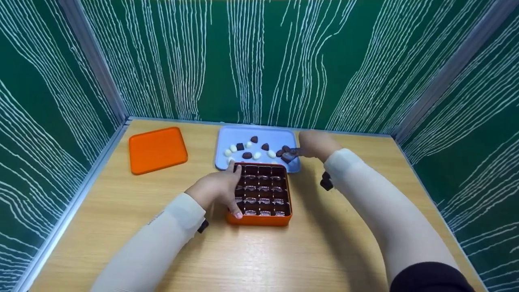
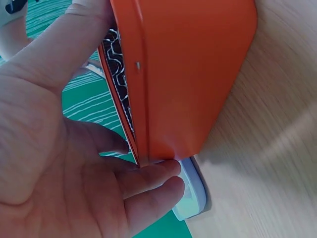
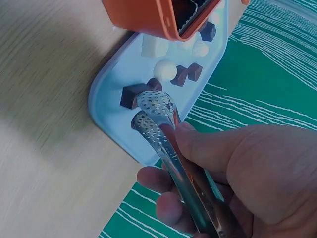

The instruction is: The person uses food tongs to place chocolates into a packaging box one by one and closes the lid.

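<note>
My left hand (image 1: 219, 188) grips the left side of an orange box (image 1: 259, 220), its thumb at the near corner and fingers at the far one. A dark brown divided insert (image 1: 263, 189) lines the box. My right hand (image 1: 318, 144) holds metal tongs (image 3: 173, 158) with perforated ends. Those ends are close together over dark chocolates (image 3: 132, 94) at the right end of a light blue tray (image 1: 279, 136). Whether the tongs pinch a chocolate, I cannot tell. White chocolates (image 1: 271, 154) and more dark ones lie spread over the tray.
An orange lid (image 1: 158, 150) lies on the wooden table (image 1: 194, 259) at the back left. The box stands in front of the tray and overlaps its near edge in the head view. Green panels (image 1: 219, 61) with white lines enclose the table at the back and sides.
</note>
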The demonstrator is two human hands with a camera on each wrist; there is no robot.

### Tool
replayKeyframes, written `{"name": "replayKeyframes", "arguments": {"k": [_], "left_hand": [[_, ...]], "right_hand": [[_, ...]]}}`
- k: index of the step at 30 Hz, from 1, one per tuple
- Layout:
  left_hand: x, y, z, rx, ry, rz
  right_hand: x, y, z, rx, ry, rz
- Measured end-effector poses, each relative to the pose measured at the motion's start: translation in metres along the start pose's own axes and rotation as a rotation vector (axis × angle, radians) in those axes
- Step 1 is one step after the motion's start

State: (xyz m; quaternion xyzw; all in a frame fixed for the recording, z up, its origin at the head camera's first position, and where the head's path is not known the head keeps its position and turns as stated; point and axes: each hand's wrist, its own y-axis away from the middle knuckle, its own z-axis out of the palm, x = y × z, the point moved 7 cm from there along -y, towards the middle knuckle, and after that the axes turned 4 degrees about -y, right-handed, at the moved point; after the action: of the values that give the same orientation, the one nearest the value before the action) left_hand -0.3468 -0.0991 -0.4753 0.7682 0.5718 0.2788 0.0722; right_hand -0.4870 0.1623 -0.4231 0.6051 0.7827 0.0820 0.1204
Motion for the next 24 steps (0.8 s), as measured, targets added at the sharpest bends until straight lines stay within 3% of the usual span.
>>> {"name": "replayKeyframes", "arguments": {"k": [9,16,24], "left_hand": [[0.000,0.001,0.001,0.009,0.012,0.005],[-0.001,-0.002,0.002,0.015,0.014,0.010],[-0.001,0.000,0.001,0.014,0.018,0.000]], "right_hand": [[-0.003,-0.005,0.002,0.006,0.067,-0.005],[0.001,-0.011,0.008,0.002,0.028,0.003],[-0.004,0.005,-0.006,0.036,0.136,-0.041]]}}
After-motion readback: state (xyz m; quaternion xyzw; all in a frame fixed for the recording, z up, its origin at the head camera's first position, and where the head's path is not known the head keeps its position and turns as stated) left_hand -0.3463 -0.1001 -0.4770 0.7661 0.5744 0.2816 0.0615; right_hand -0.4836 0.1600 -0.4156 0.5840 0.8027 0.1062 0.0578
